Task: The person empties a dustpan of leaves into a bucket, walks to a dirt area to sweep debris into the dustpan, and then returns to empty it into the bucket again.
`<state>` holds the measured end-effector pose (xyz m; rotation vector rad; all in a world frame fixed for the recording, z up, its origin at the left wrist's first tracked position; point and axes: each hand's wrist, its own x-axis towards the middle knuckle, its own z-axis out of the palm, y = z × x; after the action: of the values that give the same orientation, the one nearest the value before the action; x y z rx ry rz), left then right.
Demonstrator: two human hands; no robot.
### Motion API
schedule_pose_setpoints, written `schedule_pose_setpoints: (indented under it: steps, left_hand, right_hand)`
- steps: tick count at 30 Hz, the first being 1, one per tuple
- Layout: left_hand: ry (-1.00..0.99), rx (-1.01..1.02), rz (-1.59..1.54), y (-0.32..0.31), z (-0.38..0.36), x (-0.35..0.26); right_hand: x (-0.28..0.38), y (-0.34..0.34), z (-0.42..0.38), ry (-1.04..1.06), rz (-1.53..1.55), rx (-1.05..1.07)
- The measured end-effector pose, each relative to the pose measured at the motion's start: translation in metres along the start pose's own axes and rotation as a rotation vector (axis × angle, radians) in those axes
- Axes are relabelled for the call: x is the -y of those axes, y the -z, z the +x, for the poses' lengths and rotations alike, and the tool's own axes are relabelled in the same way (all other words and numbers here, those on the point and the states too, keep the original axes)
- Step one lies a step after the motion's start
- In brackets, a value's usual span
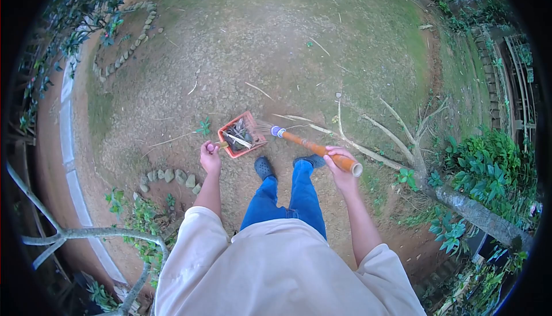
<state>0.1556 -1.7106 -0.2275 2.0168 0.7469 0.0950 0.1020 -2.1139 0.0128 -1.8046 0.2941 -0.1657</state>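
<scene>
My right hand (342, 169) is wrapped round the upper part of a broom's thick bamboo handle (313, 146). The broom slants down to the left, with a purple-and-white binding and thin stick bristles (263, 127) at its low end, against the right side of an orange plastic basket (232, 154). Dry leaves and pieces of stick (238, 138) lie inside the basket. At its left side, my left hand (210, 158) is closed on a short brownish handle (222, 144) that reaches to the basket's rim.
Bare tree branches (397, 138) stretch in from the right, above leafy shrubs (486, 163). Stones (172, 176) edge a plant bed at the lower left. Another branch (109, 232) crosses there. A concrete strip (68, 138) runs along the left. Twigs lie scattered on the ground.
</scene>
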Motion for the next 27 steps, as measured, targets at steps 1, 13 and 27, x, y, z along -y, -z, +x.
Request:
schedule_pose_setpoints:
  steps: [1,13,27]
  left_hand:
    - [-0.004,-0.001,-0.046,0.0,0.0,0.0]
    - [0.071,-0.014,0.048,0.001,-0.003,0.009]
    - [0.115,0.019,0.06,0.005,-0.007,0.013]
  right_hand:
    - [0.003,0.003,-0.002,0.001,0.016,-0.013]
    - [0.031,0.028,0.006,0.066,-0.065,-0.131]
    - [-0.007,-0.01,0.01,0.219,-0.163,-0.038]
